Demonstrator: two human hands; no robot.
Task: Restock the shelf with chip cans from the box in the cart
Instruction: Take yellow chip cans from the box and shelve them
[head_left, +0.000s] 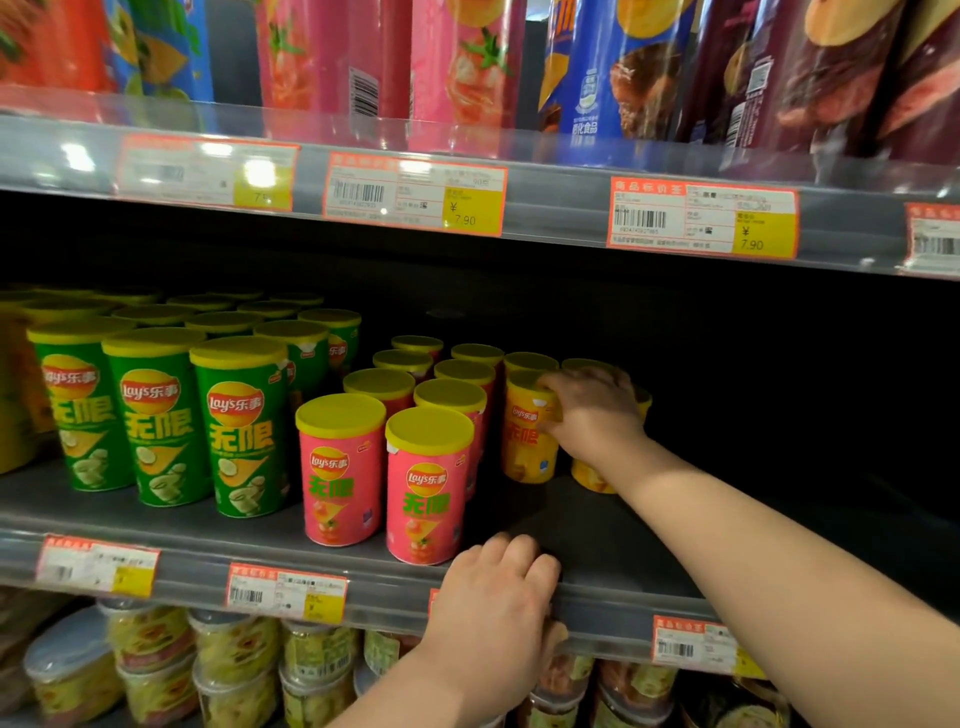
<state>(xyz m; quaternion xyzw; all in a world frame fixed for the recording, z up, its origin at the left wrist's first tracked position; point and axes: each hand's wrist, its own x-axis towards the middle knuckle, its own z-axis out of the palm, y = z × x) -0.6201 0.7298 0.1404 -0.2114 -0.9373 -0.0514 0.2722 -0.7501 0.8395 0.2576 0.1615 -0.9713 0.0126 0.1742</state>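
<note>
1. Plainly, in the head view, the shelf (597, 525) is a dark grey board at the middle of the rack, and a clear rail (197, 574) runs along its front edge.
2. Over the shelf's right half, the right hand (592, 410) reaches in from the front and grips the yellow can (527, 436) near its lid. The thumb lies on the near side and the fingers curl round the far side.
3. That yellow can stands upright on the shelf, set well back from the front edge, at the head of a short yellow row. A second can (589, 477) of the same colour stands just beside it on the shelf, mostly hidden by the wrist.
4. At the shelf's front edge, the left hand (498, 608) holds the lip. Its fingers curl over onto the board and the thumb tucks under the rail.
5. The pink cans (428, 483) stand upright on the shelf in two rows that run to the back. The front pair is near the front edge, between the left hand and the yellow can.
6. The taller green cans (244, 426) fill the shelf's left part in close rows, all upright under yellow lids.
7. Orange and yellow tags (287, 592) sit on the shelf's rail, and the left hand partly hides one of them.
8. Above the shelf stand tall cans (467, 62) in pink, blue and purple. Below it lie tubs (234, 660) with clear lids.
</note>
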